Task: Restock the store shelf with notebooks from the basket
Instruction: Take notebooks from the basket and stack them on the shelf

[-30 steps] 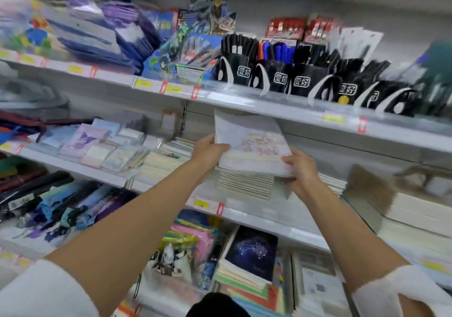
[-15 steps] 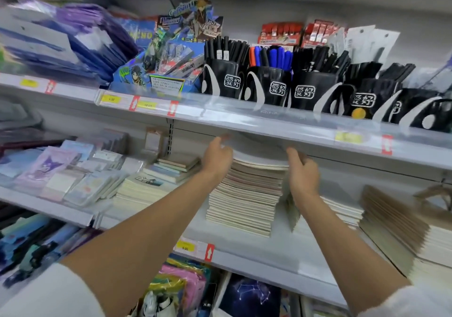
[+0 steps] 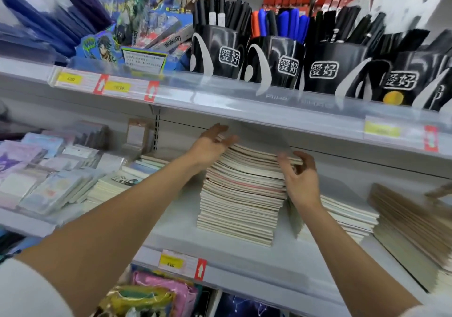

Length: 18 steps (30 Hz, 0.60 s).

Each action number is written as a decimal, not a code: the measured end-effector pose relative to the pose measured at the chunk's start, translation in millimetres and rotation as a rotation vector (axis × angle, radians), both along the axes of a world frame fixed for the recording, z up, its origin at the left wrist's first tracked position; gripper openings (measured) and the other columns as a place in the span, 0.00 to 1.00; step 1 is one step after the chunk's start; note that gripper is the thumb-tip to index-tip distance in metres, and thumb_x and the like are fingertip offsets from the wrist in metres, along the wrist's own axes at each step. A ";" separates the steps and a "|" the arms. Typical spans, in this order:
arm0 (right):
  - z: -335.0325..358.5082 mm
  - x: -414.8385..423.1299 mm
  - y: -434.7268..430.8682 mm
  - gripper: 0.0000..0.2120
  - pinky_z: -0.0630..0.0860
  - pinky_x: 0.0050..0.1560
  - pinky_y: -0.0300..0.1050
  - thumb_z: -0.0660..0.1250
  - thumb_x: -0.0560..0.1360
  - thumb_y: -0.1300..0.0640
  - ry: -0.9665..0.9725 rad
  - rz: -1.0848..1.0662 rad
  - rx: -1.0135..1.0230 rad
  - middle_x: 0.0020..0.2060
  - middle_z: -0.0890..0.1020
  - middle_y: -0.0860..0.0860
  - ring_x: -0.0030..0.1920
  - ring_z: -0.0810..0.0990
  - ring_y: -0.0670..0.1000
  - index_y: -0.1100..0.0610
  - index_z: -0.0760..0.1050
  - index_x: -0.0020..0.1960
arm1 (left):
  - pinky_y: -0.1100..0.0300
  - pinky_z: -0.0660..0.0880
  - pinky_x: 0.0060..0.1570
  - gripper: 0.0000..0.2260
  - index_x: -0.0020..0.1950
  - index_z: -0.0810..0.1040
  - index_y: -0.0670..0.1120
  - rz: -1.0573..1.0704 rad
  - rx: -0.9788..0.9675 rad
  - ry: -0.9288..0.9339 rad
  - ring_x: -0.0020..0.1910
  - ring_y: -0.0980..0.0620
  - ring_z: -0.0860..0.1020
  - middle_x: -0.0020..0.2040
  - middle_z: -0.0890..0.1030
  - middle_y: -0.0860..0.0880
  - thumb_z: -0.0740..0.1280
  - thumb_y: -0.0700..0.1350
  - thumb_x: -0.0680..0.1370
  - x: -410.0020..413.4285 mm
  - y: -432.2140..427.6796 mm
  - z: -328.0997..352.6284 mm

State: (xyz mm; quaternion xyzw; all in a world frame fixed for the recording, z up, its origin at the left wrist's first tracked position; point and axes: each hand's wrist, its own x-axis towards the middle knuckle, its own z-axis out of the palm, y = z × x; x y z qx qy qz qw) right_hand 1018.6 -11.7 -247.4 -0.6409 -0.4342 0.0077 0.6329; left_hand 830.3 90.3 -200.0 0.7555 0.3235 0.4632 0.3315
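Where pen cups (image 3: 325, 70) stand above notebooks (image 3: 244, 194), each reads 愛好.

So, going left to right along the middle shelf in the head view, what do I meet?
Pastel card packs, low notebook pile, left hand, tall notebook stack, right hand, flat white pile, brown-edged stack.
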 end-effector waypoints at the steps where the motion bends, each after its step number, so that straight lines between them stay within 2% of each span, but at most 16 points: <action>1: 0.5 -0.3 2.3 0.34 0.76 0.43 0.51 0.65 0.64 0.26 0.000 0.007 0.010 0.41 0.77 0.47 0.41 0.76 0.52 0.46 0.70 0.62 | 0.70 0.68 0.55 0.23 0.72 0.70 0.45 0.010 -0.002 -0.044 0.65 0.49 0.73 0.69 0.72 0.46 0.67 0.50 0.78 -1.7 2.3 -1.6; 3: 0.7 -2.7 8.1 0.28 0.70 0.46 0.43 0.68 0.70 0.37 0.004 0.000 0.049 0.47 0.75 0.48 0.45 0.74 0.48 0.52 0.72 0.64 | 0.74 0.68 0.46 0.22 0.71 0.70 0.42 0.034 -0.035 -0.173 0.58 0.50 0.75 0.59 0.76 0.44 0.67 0.46 0.79 -1.2 6.0 -5.0; 5: -1.5 -8.2 12.7 0.26 0.67 0.51 0.37 0.70 0.73 0.43 -0.005 -0.055 0.122 0.55 0.74 0.50 0.48 0.73 0.46 0.56 0.72 0.65 | 0.76 0.69 0.39 0.20 0.70 0.71 0.39 0.072 -0.067 -0.294 0.50 0.52 0.73 0.50 0.76 0.45 0.66 0.43 0.79 4.1 5.9 -8.8; 9: -6.0 -16.8 20.3 0.31 0.67 0.61 0.38 0.70 0.73 0.44 0.087 -0.047 0.200 0.63 0.75 0.54 0.63 0.73 0.50 0.58 0.69 0.70 | 0.83 0.68 0.39 0.19 0.69 0.73 0.37 0.081 -0.153 -0.452 0.51 0.54 0.73 0.51 0.76 0.46 0.67 0.41 0.79 14.4 6.1 -14.4; 11: -6.8 -17.0 22.8 0.30 0.69 0.56 0.37 0.69 0.73 0.43 0.076 -0.070 0.193 0.58 0.78 0.54 0.58 0.75 0.49 0.57 0.69 0.69 | 0.83 0.69 0.40 0.19 0.69 0.72 0.37 0.060 -0.182 -0.466 0.53 0.54 0.73 0.55 0.77 0.45 0.66 0.41 0.79 14.7 3.8 -13.5; 13: -5.6 -16.8 23.5 0.28 0.69 0.50 0.38 0.69 0.74 0.43 0.092 -0.065 0.172 0.50 0.78 0.52 0.53 0.77 0.54 0.57 0.69 0.67 | 0.80 0.69 0.46 0.19 0.71 0.71 0.39 0.010 -0.253 -0.470 0.57 0.55 0.73 0.62 0.77 0.44 0.65 0.42 0.80 12.4 1.9 -10.8; 14: -4.3 -17.0 23.2 0.27 0.69 0.51 0.39 0.69 0.74 0.44 0.126 -0.040 0.166 0.52 0.77 0.52 0.56 0.77 0.56 0.56 0.68 0.67 | 0.75 0.70 0.52 0.20 0.71 0.71 0.42 -0.007 -0.293 -0.442 0.60 0.55 0.73 0.65 0.76 0.46 0.64 0.45 0.80 9.2 0.0 -9.3; 16: -2.6 -17.4 22.6 0.31 0.67 0.60 0.40 0.70 0.73 0.45 0.195 0.022 0.151 0.62 0.73 0.54 0.67 0.71 0.55 0.55 0.65 0.70 | 0.64 0.68 0.63 0.22 0.73 0.70 0.48 -0.042 -0.374 -0.406 0.66 0.52 0.72 0.68 0.75 0.50 0.64 0.51 0.80 1.3 1.6 -10.2; 18: -3.7 -23.1 20.1 0.39 0.62 0.67 0.40 0.72 0.71 0.43 0.214 0.039 0.136 0.71 0.66 0.52 0.73 0.64 0.52 0.53 0.59 0.75 | 0.55 0.67 0.68 0.25 0.72 0.70 0.50 -0.017 -0.448 -0.414 0.66 0.49 0.73 0.66 0.76 0.51 0.66 0.57 0.77 -9.2 1.1 -18.1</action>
